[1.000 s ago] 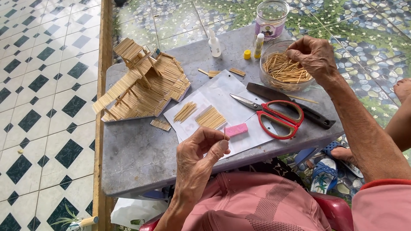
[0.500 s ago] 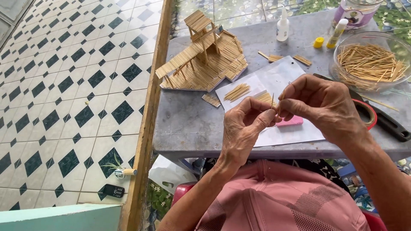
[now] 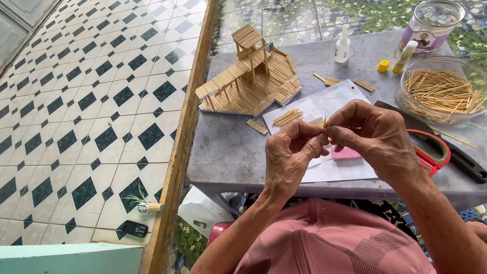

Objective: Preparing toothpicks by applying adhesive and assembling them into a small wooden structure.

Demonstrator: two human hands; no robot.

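**Ana:** Toothpick (image 3: pixel 324 123), thin and pale, is pinched between both hands above the near edge of the table (image 3: pixel 223 152). Only its tip shows over the fingertips.

**Ben:** Which way does it point?

**Ana:** Nearly straight up, long axis close to upright, perhaps tipped slightly away from the person. The lower part is hidden in the fingers.

**Ben:** And the hands?

**Ana:** The left hand (image 3: pixel 289 157) is closed, thumb and forefinger pressed onto the stick from the left. The right hand (image 3: pixel 378 137) is curled the same way, its fingertips meeting the left's on the stick.

**Ben:** How far along does the work look?

**Ana:** I'd judge it well advanced. The stick house (image 3: pixel 251 76) at the far left of the table has a raised tower, a sloping roof and a floor. Small glued mats of sticks (image 3: pixel 287 116) lie loose on the white paper (image 3: pixel 335 101), so some parts seem unattached as yet.

**Ben:** Supplies?

**Ana:** A glass bowl (image 3: pixel 441 96) of loose sticks sits far right, a glue bottle (image 3: pixel 343 45) behind, red-handled scissors (image 3: pixel 433 152) beside the right wrist, and a pink eraser (image 3: pixel 347 153) under the right hand.
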